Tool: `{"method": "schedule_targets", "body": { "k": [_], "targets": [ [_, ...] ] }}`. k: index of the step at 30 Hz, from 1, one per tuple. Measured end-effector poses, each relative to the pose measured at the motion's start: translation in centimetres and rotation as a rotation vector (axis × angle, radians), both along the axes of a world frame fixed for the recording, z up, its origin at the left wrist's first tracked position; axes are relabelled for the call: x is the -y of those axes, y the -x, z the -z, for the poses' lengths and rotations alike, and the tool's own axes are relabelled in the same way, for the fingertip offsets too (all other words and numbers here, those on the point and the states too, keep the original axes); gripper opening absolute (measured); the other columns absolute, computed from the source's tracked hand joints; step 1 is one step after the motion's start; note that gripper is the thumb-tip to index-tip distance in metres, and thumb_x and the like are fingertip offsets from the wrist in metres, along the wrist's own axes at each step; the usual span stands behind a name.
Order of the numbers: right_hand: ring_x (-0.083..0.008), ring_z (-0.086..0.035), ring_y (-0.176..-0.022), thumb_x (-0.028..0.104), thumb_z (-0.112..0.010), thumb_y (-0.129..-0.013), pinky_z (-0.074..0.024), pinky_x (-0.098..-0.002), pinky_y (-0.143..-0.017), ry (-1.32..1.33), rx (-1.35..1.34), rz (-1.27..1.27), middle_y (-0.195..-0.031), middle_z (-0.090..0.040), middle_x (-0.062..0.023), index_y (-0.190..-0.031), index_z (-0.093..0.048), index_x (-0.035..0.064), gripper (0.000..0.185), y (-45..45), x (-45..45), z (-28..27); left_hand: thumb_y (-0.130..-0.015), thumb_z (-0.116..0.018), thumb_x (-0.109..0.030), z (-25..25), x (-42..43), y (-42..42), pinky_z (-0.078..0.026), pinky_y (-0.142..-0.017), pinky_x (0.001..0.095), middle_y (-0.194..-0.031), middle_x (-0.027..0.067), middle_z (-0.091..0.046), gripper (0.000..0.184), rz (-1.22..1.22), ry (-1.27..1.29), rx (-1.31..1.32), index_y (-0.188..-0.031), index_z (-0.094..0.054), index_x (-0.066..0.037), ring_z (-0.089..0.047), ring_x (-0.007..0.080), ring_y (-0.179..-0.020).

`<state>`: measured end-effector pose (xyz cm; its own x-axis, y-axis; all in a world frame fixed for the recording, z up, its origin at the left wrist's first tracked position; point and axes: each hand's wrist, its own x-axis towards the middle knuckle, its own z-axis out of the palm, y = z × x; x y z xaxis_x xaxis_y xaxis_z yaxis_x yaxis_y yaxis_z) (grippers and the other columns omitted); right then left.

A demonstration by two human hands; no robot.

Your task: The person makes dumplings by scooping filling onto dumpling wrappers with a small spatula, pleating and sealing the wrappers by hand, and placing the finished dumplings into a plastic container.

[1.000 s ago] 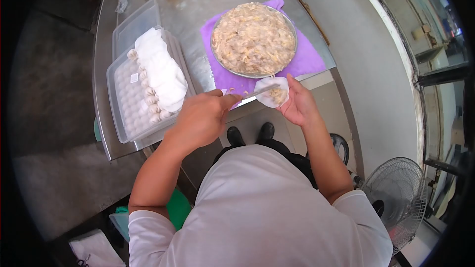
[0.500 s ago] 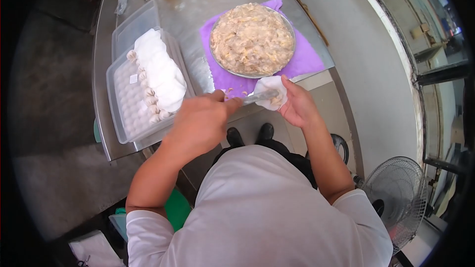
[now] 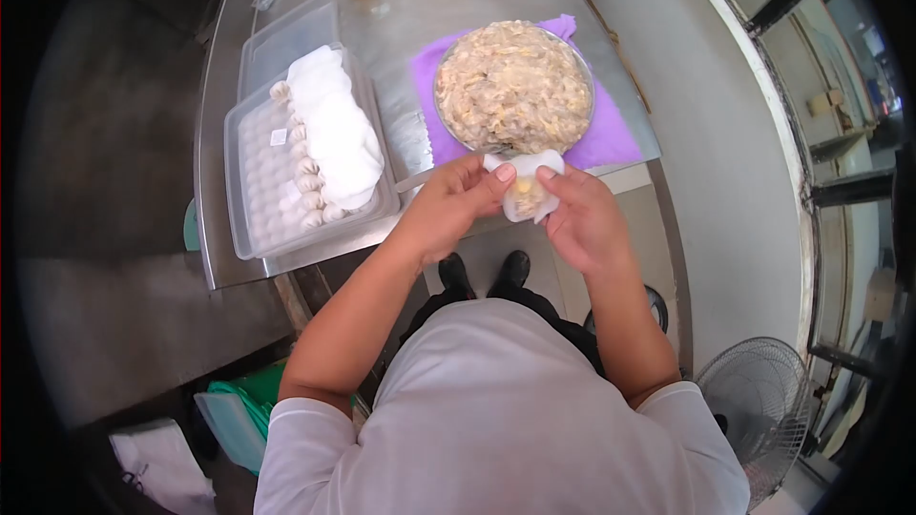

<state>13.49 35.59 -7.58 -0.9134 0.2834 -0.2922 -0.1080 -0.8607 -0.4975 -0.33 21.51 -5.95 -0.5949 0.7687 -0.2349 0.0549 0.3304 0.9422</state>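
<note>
The spreader (image 3: pixel 414 181) has come off the filling (image 3: pixel 524 189) and is now tucked in the left hand (image 3: pixel 447 208). Left and right (image 3: pixel 590 217) grips both pinch the wrapper's (image 3: pixel 530 211) edges; filling seems to have given way to folding, just near of the bowl (image 3: pixel 593 113).

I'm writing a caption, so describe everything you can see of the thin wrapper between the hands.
The wrapper is thin, white and soft-looking, like dough. It is partly folded around yellowish filling, which shows. The left hand pinches one side, the right hand the other. It is held at the near side of the dish; whether they touch is unclear.
</note>
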Motion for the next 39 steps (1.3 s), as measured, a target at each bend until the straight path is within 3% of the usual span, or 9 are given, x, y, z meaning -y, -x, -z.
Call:
{"method": "schedule_targets", "body": {
  "k": [2,6,12,18,23,25,28,35,39],
  "targets": [
    [-0.0178,-0.062,-0.110,0.008,-0.064,-0.097,-0.0492,-0.0325,-0.096,-0.371,0.069,0.041,-0.123,-0.063,-0.0106,-0.133,-0.052,-0.0033,0.040,1.0,1.3,-0.9,-0.104,-0.059,-0.021,-0.7,0.0,-0.1,-0.056,-0.090,0.0367,-0.114,0.0109,-0.068,0.033,-0.088,-0.227,0.823,-0.126,-0.059,0.002,-0.067,0.0205,-0.103],
    [-0.0161,-0.055,-0.118,-0.002,-0.065,-0.090,-0.0467,-0.0288,-0.097,-0.624,-0.058,-0.127,-0.128,-0.055,-0.0078,-0.138,-0.050,-0.0015,0.050,0.9,2.3,-2.0,-0.101,-0.063,-0.017,-0.8,2.6,1.4,-0.059,-0.088,0.0369,-0.108,0.0099,-0.069,0.021,-0.161,-0.311,0.899,-0.112,-0.061,0.000,-0.069,0.0184,-0.097],
    [-0.0179,-0.049,-0.123,-0.006,-0.061,-0.089,-0.0460,-0.0305,-0.098,-1.265,-0.033,-0.137,-0.138,-0.045,-0.0124,-0.142,-0.048,0.0025,0.056,1.1,5.5,-4.7,-0.097,-0.061,-0.005,-2.7,7.5,3.2,-0.058,-0.091,0.0387,-0.120,0.0137,-0.065,0.027,-0.162,-0.376,0.995,-0.122,-0.055,0.002,-0.068,0.0207,-0.104],
    [-0.0181,-0.054,-0.117,-0.007,-0.062,-0.090,-0.0465,-0.0313,-0.098,-1.166,-0.182,0.004,-0.132,-0.050,-0.0108,-0.141,-0.047,0.0012,0.054,2.8,9.9,-6.3,-0.088,-0.067,0.005,-3.2,13.1,2.2,-0.057,-0.094,0.0389,-0.127,0.0124,-0.064,0.053,0.017,-0.752,0.873,-0.138,-0.049,0.003,-0.065,0.0223,-0.115],
    [-0.0169,-0.056,-0.115,-0.008,-0.064,-0.090,-0.0470,-0.0320,-0.099,-0.890,-0.228,0.021,-0.126,-0.053,-0.0106,-0.142,-0.041,-0.0014,0.058,4.4,15.5,-9.2,-0.076,-0.077,0.007,-3.5,15.9,1.3,-0.057,-0.089,0.0335,-0.126,0.0130,-0.065,0.061,-0.066,-0.791,0.793,-0.134,-0.057,0.000,-0.066,0.0212,-0.110],
    [-0.0167,-0.056,-0.115,-0.009,-0.065,-0.089,-0.0471,-0.0325,-0.099,-0.885,-0.240,0.026,-0.125,-0.053,-0.0107,-0.142,-0.039,-0.0018,0.059,5.1,16.9,-9.6,-0.071,-0.086,0.003,-4.0,17.0,2.2,-0.058,-0.086,0.0338,-0.124,0.0113,-0.066,0.070,-0.028,-0.726,0.293,-0.134,-0.056,0.001,-0.068,0.0202,-0.104],
    [-0.0165,-0.056,-0.115,-0.010,-0.066,-0.087,-0.0470,-0.0321,-0.099,-0.897,-0.236,0.030,-0.126,-0.053,-0.0109,-0.142,-0.039,-0.0009,0.062,5.9,18.8,-9.8,-0.069,-0.091,-0.001,-5.1,18.5,2.7,-0.056,-0.090,0.0309,-0.117,0.0053,-0.070,0.061,-0.074,-0.772,0.305,-0.124,-0.065,0.001,-0.067,0.0133,-0.106],
    [-0.0151,-0.056,-0.112,-0.010,-0.065,-0.086,-0.0479,-0.0303,-0.097,-0.961,-0.198,0.032,-0.123,-0.053,-0.0101,-0.141,-0.041,-0.0026,0.060,7.3,21.3,-10.0,-0.066,-0.096,-0.010,-2.7,21.2,3.6,-0.059,-0.081,0.0299,-0.112,0.0116,-0.070,0.077,-0.110,-0.823,0.655,-0.131,-0.057,0.005,-0.069,0.0170,-0.096],
    [-0.0147,-0.056,-0.107,-0.010,-0.064,-0.088,-0.0488,-0.0295,-0.094,-0.965,-0.219,0.011,-0.121,-0.053,-0.0092,-0.141,-0.041,-0.0021,0.059,7.9,21.5,-9.8,-0.071,-0.091,-0.006,-1.6,21.5,3.8,-0.052,-0.091,0.0300,-0.115,0.0049,-0.067,0.059,-0.016,-0.897,0.642,-0.124,-0.066,0.001,-0.065,0.0143,-0.100]
  ]
}}
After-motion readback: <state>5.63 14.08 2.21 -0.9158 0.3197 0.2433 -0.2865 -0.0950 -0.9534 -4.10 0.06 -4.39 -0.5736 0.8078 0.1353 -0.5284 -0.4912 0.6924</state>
